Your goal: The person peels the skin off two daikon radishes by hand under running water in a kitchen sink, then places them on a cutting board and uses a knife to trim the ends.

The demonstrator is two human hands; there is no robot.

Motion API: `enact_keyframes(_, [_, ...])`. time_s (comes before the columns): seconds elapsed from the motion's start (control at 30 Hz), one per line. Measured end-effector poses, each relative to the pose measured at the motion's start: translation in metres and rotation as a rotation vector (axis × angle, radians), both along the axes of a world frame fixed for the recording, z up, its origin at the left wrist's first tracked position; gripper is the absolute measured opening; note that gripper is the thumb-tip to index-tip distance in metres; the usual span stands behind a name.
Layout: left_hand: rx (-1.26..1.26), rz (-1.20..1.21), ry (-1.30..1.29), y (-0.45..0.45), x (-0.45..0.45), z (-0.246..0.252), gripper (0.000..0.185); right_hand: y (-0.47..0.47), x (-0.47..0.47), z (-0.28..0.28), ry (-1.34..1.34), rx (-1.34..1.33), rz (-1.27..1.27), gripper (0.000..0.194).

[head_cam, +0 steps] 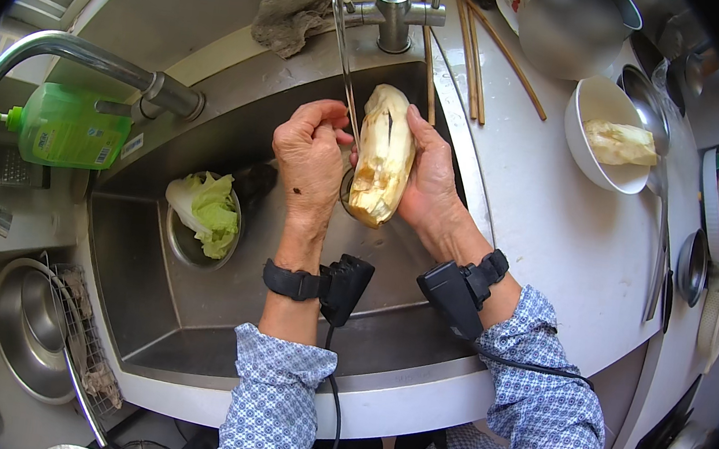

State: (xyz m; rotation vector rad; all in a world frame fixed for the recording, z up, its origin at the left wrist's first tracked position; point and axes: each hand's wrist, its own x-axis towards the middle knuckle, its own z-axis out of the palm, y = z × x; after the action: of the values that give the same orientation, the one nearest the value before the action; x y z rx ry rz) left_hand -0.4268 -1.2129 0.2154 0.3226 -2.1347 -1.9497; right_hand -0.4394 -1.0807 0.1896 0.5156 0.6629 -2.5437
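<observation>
My right hand (pixel 432 173) grips a peeled, cream-coloured root or stem vegetable (pixel 384 154) above the sink. The vegetable stands nearly upright, with a dark slit near its top and brownish patches lower down. Just left of it is my left hand (pixel 311 152), its fingers loosely bent and nothing visible in them. A thin stream of water (pixel 346 50) falls between that hand and the vegetable. Below lies the stainless steel sink (pixel 224 302), its drain partly hidden by the vegetable. A metal bowl (pixel 187 248) holding pale green leaves (pixel 211 214) sits in the sink.
Behind the sink are a tap (pixel 393 19), a grey rag (pixel 289 20) and several wooden chopsticks (pixel 474 64). A white bowl (pixel 575 142) on the right counter contains another peeled piece (pixel 621 144). On the left, a curved spout (pixel 74 45) arches over a green soap bottle (pixel 74 129).
</observation>
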Motion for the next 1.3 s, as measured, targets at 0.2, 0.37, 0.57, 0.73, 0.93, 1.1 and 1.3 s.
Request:
enact_keyframes(0.2, [0.068,0.031,-0.065,0.006,-0.002,0.004,0.018,-0.002,0.0,0.007,-0.033,0.051,-0.02,0.041])
enact_keyframes(0.37, [0.11,0.015,-0.06,0.007,-0.006,-0.002,0.017,-0.004,0.001,0.012,-0.062,0.068,-0.057,0.035])
enact_keyframes(0.57, [0.055,-0.117,-0.02,0.006,-0.008,-0.007,0.014,-0.001,0.004,0.015,-0.045,0.089,-0.041,0.036])
enact_keyframes(0.73, [0.106,-0.103,-0.027,0.01,-0.003,-0.001,0.012,-0.003,0.001,0.008,-0.076,0.103,-0.077,0.034])
enact_keyframes(0.93, [-0.188,-0.187,-0.109,0.0,0.002,0.017,0.015,0.0,-0.001,0.003,-0.103,0.094,-0.059,0.037])
enact_keyframes(1.1, [-0.229,-0.393,-0.181,-0.011,0.02,0.036,0.019,-0.001,-0.001,0.003,-0.121,0.071,-0.063,0.034])
enact_keyframes(1.3, [-0.594,-0.359,0.072,0.0,0.022,0.034,0.012,0.0,-0.002,-0.005,-0.07,0.066,-0.024,0.038])
